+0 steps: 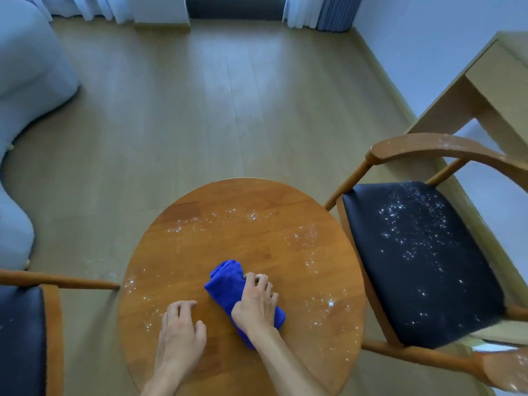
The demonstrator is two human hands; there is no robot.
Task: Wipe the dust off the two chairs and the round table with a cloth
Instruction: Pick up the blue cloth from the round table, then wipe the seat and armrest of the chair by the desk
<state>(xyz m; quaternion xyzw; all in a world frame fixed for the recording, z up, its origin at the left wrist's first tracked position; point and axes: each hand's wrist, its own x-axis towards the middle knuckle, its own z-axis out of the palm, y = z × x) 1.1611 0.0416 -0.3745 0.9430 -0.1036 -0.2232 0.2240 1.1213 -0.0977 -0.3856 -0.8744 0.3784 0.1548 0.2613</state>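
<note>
Round brown wooden table, white-speckled (dust). Right hand: fingers curled, pressing folded blue microfibre cloth beneath them. Left hand: empty, fingers loosely spread, fingertips on tabletop.

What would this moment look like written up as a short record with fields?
place: room with a wooden floor
table: round, wooden, white specks near its edges
cloth: blue, folded, lying on the table
right hand: pressing on the cloth
left hand: empty, fingers resting on the table
right chair: dark seat heavily speckled, armrest dusty too
left chair: only partly in view, few specks visible
progress: dust remains on table and right chair
</note>
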